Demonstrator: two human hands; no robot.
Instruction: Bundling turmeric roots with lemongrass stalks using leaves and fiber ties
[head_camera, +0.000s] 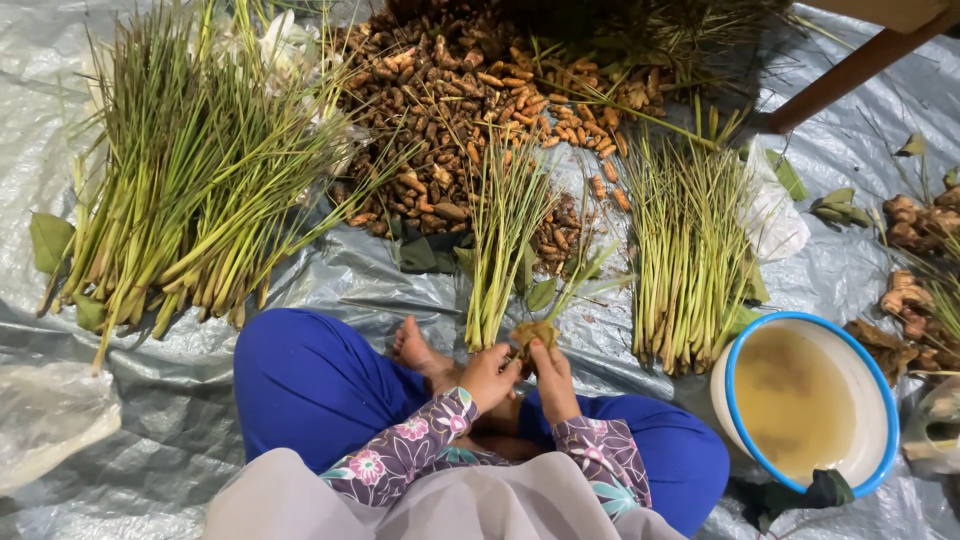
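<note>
I sit cross-legged on a grey plastic sheet (330, 270) in blue trousers. My left hand (488, 377) and my right hand (553, 380) meet over my lap, both gripping one small folded leaf bundle (532, 335) with green stalks rising from it. A small bunch of lemongrass stalks (500, 240) lies just ahead of my hands. My bare foot (415, 350) rests beside its lower end.
A big lemongrass pile (190, 170) lies at the left, another bundle (685, 250) at the right. A heap of brown and orange turmeric roots (460, 100) sits behind. A white blue-rimmed basin (805, 405) of murky water stands at my right, ginger pieces (915, 255) beyond it.
</note>
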